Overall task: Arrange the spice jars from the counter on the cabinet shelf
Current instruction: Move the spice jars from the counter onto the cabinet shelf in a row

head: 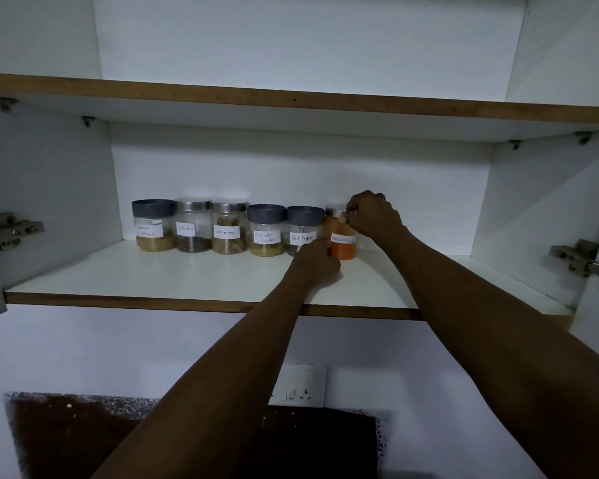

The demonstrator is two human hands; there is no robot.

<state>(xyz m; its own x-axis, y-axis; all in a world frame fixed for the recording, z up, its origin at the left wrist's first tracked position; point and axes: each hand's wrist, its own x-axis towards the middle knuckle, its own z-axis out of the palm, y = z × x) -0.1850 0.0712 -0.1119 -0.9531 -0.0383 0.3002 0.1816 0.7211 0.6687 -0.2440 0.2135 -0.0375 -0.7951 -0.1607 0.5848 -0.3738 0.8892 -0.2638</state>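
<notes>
- Six labelled spice jars stand in a row on the lower cabinet shelf (187,281), against the back wall, each close beside the next;
- garam masala jar (154,225) at the 9 o'clock end, grey lid, tan powder low inside; cloves jar (193,225), steel lid, dark buds at the bottom;
- cinnamon jar (229,227), steel lid, brown sticks; coriander powder jar (266,230), grey lid, tan powder;
- black pepper jar (302,227), grey lid, contents partly hidden by the left hand (317,261);
- red chilli powder jar (343,238) at the 3 o'clock end, orange powder about halfway up;
- left hand curled around that jar's base at its 8 o'clock; right hand (372,216) closed over its steel lid at 2 o'clock.
</notes>
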